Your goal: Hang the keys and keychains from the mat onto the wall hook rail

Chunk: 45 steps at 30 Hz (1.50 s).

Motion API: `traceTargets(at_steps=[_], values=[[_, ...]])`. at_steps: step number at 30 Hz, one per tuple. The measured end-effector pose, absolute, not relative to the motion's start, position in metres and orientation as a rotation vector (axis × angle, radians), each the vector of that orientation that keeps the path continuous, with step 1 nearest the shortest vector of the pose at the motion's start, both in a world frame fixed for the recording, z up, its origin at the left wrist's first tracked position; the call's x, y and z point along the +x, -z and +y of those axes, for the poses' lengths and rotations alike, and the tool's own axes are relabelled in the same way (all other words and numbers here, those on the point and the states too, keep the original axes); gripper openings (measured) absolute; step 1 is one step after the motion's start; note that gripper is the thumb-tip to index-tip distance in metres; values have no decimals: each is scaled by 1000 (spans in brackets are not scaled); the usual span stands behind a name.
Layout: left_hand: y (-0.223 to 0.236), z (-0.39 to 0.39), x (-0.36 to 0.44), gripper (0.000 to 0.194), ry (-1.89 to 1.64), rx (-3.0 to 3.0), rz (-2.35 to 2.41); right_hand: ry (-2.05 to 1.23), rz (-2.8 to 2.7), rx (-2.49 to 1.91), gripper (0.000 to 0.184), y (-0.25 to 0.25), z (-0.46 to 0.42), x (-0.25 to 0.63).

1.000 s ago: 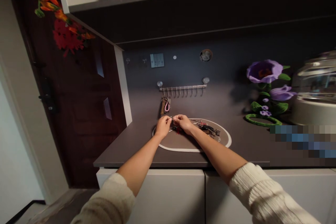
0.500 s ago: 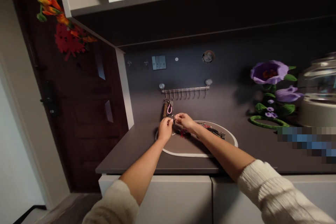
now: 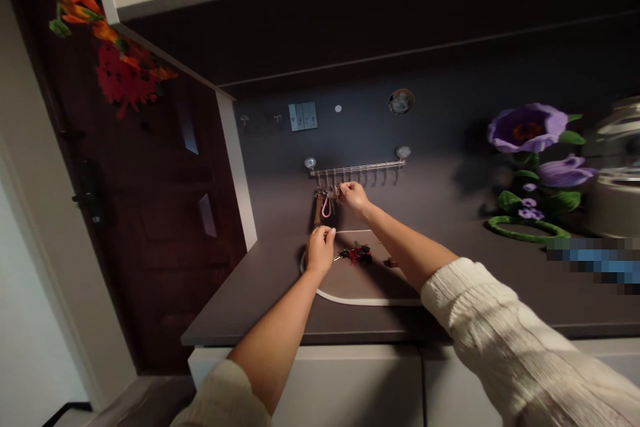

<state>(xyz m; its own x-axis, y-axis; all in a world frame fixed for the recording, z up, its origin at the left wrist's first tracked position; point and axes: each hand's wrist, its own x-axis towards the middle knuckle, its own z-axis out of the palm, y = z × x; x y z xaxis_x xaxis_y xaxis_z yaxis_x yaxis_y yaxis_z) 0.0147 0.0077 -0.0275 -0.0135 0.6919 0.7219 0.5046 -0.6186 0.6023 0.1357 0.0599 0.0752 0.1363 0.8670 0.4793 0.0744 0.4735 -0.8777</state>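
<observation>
Right hand at the hook rail, left hand over the mat

From my remote seat I log the right hand point(image 3: 354, 195) raised to the hook rail point(image 3: 357, 168) on the back wall, at the left part of the row of hooks. Its grip is pinched together on a small metal piece that I take for a key ring point(image 3: 336, 194), too small to make out clearly. I cannot tell whether the ring is on a hook or only held against it. Just left of it a pink loop point(image 3: 326, 207) and a brown strap point(image 3: 317, 211) hang from the rail.

The left hand point(image 3: 320, 250) is lower, over the left end of the oval mat point(image 3: 350, 297) on the tabletop point(image 3: 240, 293). Its fingers are curled with the tips drawn together; whether anything sits between them I cannot tell. A bunch of keys with red tags point(image 3: 356, 255) lies on the mat just right of that hand, apart from it.

Both forearms are bare up to pushed-back cream knit sleeves point(image 3: 505, 340).

Also noted: purple flowers point(image 3: 530, 128) on the right of the tabletop, a light switch point(image 3: 303, 116) above the rail, a dark door point(image 3: 150, 213) to the left
</observation>
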Motion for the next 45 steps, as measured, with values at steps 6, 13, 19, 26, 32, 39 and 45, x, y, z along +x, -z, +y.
traceTargets(at_steps=[6, 13, 19, 26, 32, 39, 45], values=[[29, 10, 15, 22, -1692, 2071, 1274, -834, -1141, -925, 21, -84, 69, 127], [30, 10, 14, 23, -1692, 2054, 1293, -816, -970, -916, 20, -90, 80, 117], [29, 11, 13, 23, -1681, 2057, 1298, -751, -830, -994, 17, -88, 90, 115], [29, 12, 12, 20, -1633, 2063, 1273, -770, -846, -1028, 13, -76, 91, 120], [30, 10, 10, 12, -1461, 2198, 1212, -638, -1038, -1173, 14, -57, 87, 134], [32, 8, 9, 19, -1241, 2395, 1335, -566, -1298, -1226, 12, -19, 57, 152], [32, 8, 10, 19, -1076, 2522, 1397, -464, -1659, -1304, 8, 7, 14, 166]])
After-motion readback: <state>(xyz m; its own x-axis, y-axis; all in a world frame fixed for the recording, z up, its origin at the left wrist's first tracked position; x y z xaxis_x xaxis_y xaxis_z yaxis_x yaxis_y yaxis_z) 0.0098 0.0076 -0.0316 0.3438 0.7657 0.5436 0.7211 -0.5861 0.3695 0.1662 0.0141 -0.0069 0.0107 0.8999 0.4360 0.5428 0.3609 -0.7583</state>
